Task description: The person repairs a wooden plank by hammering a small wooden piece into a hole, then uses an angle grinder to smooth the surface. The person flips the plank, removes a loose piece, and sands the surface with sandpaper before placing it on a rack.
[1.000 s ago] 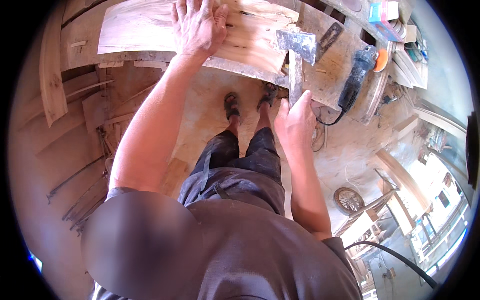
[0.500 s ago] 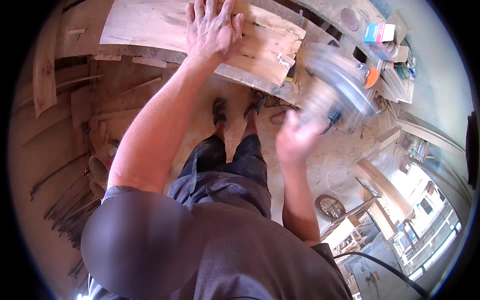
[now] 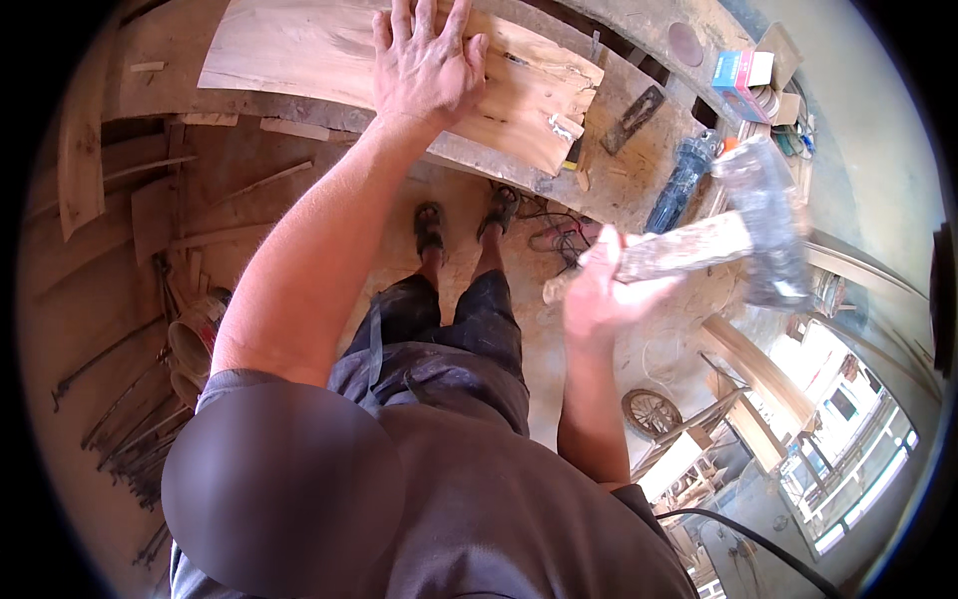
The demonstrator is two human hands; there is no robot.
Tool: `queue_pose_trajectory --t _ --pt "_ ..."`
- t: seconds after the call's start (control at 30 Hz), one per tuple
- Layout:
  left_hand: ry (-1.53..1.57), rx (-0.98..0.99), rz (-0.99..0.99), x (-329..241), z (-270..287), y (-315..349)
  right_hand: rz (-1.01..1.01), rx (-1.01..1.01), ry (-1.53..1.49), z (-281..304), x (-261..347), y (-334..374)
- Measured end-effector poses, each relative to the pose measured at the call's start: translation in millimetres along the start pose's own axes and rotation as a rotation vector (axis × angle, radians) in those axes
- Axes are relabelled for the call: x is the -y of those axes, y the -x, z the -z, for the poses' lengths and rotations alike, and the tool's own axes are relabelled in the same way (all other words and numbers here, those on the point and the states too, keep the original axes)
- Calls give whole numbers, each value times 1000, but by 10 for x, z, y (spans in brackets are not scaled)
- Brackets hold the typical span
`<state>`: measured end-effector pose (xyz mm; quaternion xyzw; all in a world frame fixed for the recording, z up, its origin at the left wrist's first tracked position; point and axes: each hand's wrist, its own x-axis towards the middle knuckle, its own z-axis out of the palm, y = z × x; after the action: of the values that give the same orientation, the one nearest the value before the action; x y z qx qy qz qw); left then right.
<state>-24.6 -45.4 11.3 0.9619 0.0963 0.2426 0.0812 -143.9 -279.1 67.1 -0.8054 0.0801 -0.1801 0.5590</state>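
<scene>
My left hand (image 3: 427, 72) presses flat on a pale wooden board (image 3: 299, 48), fingers spread. The board lies on the workbench (image 3: 639, 175); its right end is ragged and split, with a whitish patch near the corner. Out to the right of the bench, my right hand (image 3: 602, 298) is wrapped round the rough wooden handle of a hammer (image 3: 694, 248). The hammer is held clear of the board, its heavy metal head pointing right and blurred by motion. Behind it on the bench lies a dark blue power tool that looks like an angle grinder (image 3: 679, 180).
A dark oblong block (image 3: 634, 118) rests on the bench beyond the board's ragged end. Farther right stands an open blue-and-pink carton (image 3: 740, 82) holding discs. Cords (image 3: 559, 235) lie on the floor under the bench edge. Planks (image 3: 85, 165) and rods crowd the left side.
My right hand has swung the hammer; its head has moved to the right and lower, uncovering the power tool and the dark block. My left hand stays on the board.
</scene>
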Motion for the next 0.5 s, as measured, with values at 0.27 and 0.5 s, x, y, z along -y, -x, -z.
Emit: queue_pose_trajectory --t 0.27,0.5 --pt "-48 142 43 81 -140 78 -81 547 777 80 -101 -118" --pt "-24 172 6 80 -180 59 -254 623 854 -90 -22 -90"
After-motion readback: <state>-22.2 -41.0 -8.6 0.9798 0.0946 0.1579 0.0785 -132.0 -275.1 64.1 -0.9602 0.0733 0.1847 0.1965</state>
